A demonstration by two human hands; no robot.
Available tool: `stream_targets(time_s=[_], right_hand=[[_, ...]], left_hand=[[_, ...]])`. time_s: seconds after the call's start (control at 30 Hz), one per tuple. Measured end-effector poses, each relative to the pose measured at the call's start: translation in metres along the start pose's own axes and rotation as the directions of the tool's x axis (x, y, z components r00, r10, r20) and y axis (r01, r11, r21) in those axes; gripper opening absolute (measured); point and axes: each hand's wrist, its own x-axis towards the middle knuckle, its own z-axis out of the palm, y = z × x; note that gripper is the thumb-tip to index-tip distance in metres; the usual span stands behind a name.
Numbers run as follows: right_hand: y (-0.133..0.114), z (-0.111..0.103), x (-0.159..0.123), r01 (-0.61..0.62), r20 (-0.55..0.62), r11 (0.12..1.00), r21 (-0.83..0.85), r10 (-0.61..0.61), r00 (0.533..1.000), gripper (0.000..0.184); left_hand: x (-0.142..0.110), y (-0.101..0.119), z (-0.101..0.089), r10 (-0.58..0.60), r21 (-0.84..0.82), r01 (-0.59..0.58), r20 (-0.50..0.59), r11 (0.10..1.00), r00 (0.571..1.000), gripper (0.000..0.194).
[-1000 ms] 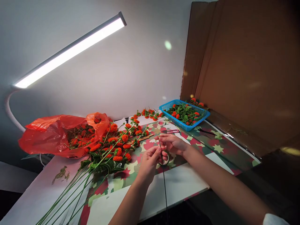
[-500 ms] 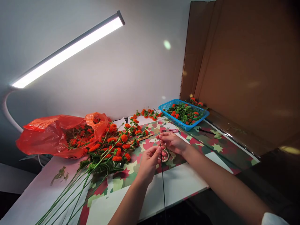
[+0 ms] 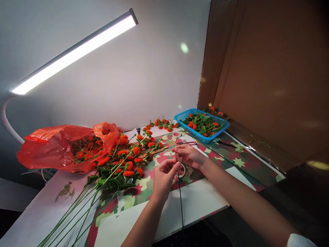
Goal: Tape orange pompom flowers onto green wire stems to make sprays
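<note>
Two hands (image 3: 163,176) (image 3: 190,156) pinch a dark stem (image 3: 181,202); blue basket (image 3: 206,140) and red bag (image 3: 48,147) hold orange flowers (image 3: 190,124).

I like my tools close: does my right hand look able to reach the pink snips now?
Probably yes: the pink snips lie just beyond the right hand with nothing seen covering them, though that hand looks busy near the thin dark stem's top.

Pale wall (image 3: 154,75) behind, lit bar lamp (image 3: 74,55) slanting on a curved neck (image 3: 4,118), brown cardboard (image 3: 269,75) standing at right, camouflage-patterned table (image 3: 142,188) below
</note>
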Motion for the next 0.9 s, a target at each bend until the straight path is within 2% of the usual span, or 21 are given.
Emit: stream_targets(time_s=[0.1, 0.27, 0.37, 0.5, 0.67, 0.77, 0.9], right_hand=[[0.002, 0.001, 0.0, -0.019, -0.025, 0.999, 0.03, 0.02, 0.999, 0.021], [0.006, 0.003, -0.001, -0.086, -0.014, 0.991, 0.1, 0.087, 0.996, 0.024], [0.009, 0.002, 0.001, -0.097, 0.025, 0.984, 0.147, 0.094, 0.995, 0.026], [0.012, 0.0, 0.003, -0.131, 0.105, 0.972, 0.196, 0.112, 0.988, 0.017], [0.012, -0.002, 0.004, -0.149, 0.144, 0.977, 0.15, 0.128, 0.981, 0.014], [0.011, -0.003, 0.004, -0.148, 0.175, 0.984, 0.099, 0.129, 0.976, 0.015], [0.01, -0.002, 0.004, -0.117, 0.158, 0.989, 0.089, 0.102, 0.982, 0.015]], left_hand=[[0.0, 0.001, 0.0, 0.015, -0.011, -0.015, -0.007, 1.0, 1.0, 0.024], [0.003, -0.003, -0.002, -0.042, -0.144, 0.043, 0.013, 0.989, 0.999, 0.023], [0.004, -0.003, -0.003, -0.105, -0.237, 0.107, 0.023, 0.966, 0.994, 0.026], [0.005, 0.0, -0.003, -0.165, -0.337, 0.179, 0.07, 0.924, 0.984, 0.031], [0.005, 0.003, -0.003, -0.178, -0.334, 0.212, 0.13, 0.919, 0.975, 0.032], [0.006, 0.001, -0.003, -0.164, -0.335, 0.199, 0.129, 0.921, 0.978, 0.031], [0.007, -0.002, -0.003, -0.155, -0.335, 0.188, 0.122, 0.923, 0.98, 0.03]])
